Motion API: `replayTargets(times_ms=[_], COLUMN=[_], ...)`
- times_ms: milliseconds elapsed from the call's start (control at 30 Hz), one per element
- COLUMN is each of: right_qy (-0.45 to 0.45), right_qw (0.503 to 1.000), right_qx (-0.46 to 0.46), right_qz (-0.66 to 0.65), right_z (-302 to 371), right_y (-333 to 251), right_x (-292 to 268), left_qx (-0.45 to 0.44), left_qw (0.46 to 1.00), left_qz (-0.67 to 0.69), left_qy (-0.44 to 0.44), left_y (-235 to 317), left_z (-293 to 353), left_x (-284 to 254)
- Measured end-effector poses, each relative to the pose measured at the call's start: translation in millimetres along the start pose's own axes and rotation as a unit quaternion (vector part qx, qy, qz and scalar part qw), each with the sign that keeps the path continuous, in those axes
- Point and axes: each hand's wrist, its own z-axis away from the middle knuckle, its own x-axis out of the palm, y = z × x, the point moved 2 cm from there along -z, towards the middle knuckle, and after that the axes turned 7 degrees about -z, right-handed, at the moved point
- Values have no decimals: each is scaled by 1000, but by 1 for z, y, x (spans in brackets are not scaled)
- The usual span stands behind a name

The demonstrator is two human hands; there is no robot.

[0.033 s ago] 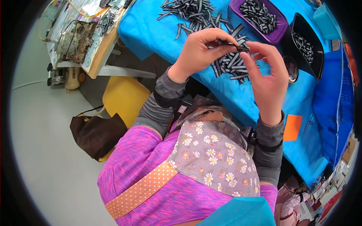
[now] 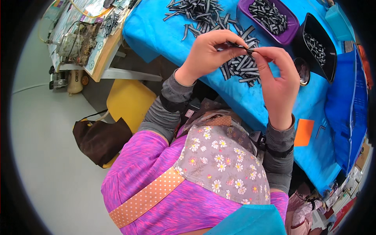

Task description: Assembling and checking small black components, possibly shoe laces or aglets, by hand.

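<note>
My left hand [image 2: 205, 53] and my right hand [image 2: 279, 80] meet above the blue-covered table [image 2: 164, 33]. Between their fingertips they pinch one small black-and-white striped strip [image 2: 239, 46], each hand on one end. Just beneath lies a loose pile of the same striped strips [image 2: 241, 68]. A larger heap of strips [image 2: 197, 11] is spread farther back on the cloth. Grey striped sleeves cover both forearms.
A purple tray [image 2: 288, 37] and a black tray [image 2: 333, 51] hold more strips at the back right. A small round metal lid [image 2: 302, 71], an orange card [image 2: 304, 132] and a blue crate [image 2: 344, 102] lie right. A yellow stool [image 2: 129, 100] with a brown bag [image 2: 100, 139] stands left, beside a cluttered bench [image 2: 84, 37].
</note>
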Motion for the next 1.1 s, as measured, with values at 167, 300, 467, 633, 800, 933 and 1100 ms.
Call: replayTargets(times_ms=[167,300,467,633,800,933,1100], right_qy=[78,101,92,97,99,102,88], right_qw=[996,972,969,990,990,985,968], right_qx=[37,161,174,102,99,119,153], right_qz=[23,-135,-150,-1,8,-77,-178], right_z=[5,5,6,4,4,6,8], right_y=[4,7,7,8,9,11,17], right_x=[-8,-11,-7,-6,-7,-5,0], left_qx=[-14,-25,-63,-32,-42,-91,-129], left_qw=[998,998,998,998,998,995,991], left_qz=[-57,-61,-20,-1,12,27,14], left_qy=[15,6,-11,-46,-41,-35,-33], left_y=[-6,-4,7,0,-1,2,0], left_z=[1,4,0,1,1,0,3], left_x=[-1,-2,7,9,11,12,17])
